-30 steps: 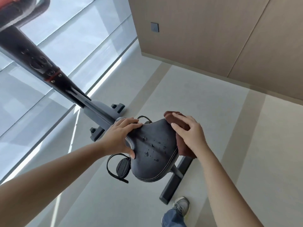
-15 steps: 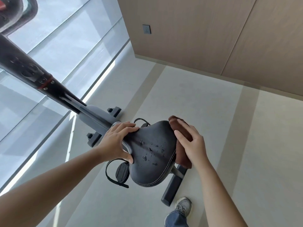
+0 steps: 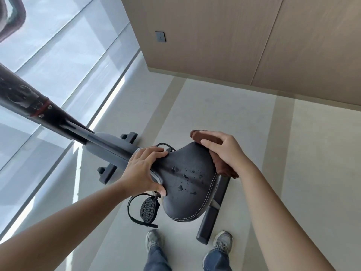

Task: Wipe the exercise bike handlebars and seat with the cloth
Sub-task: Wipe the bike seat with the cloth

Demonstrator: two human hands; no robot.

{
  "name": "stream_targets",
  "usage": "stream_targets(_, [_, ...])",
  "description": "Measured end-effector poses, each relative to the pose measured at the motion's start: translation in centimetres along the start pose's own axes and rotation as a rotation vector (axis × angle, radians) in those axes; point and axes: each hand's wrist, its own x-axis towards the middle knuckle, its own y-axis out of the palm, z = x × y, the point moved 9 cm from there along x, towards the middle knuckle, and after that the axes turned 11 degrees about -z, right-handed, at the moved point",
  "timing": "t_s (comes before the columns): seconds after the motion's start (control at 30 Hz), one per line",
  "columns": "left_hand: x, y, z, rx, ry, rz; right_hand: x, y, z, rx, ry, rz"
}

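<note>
Over pale floor (image 3: 224,114), left hand (image 3: 142,171) clasps left-pointing seat (image 3: 187,192); right hand (image 3: 226,151) clasps cloth (image 3: 207,136).

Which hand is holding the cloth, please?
The right hand, holding the brown cloth against the seat's edge; the left hand grips the seat's nose bare.

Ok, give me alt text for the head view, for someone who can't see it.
From above, the right hand holds a brown cloth against the right edge of a black exercise-bike seat, while the left hand grips the seat's narrow front end. Droplets dot the seat's top; a strapped pedal shows below it.
</note>
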Motion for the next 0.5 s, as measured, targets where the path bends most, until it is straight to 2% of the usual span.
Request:
stream_targets(0.3, [0.6, -0.2, -0.2, -0.077, 0.09, -0.107, -7.7, -1.7, -1.4, 0.033, 0.057, -0.593])
stream_targets(0.5, [0.6, 0.0, -0.3, -0.106, 0.162, -0.145, -13.9, -0.2, -1.8, -0.022, 0.053, -0.886])
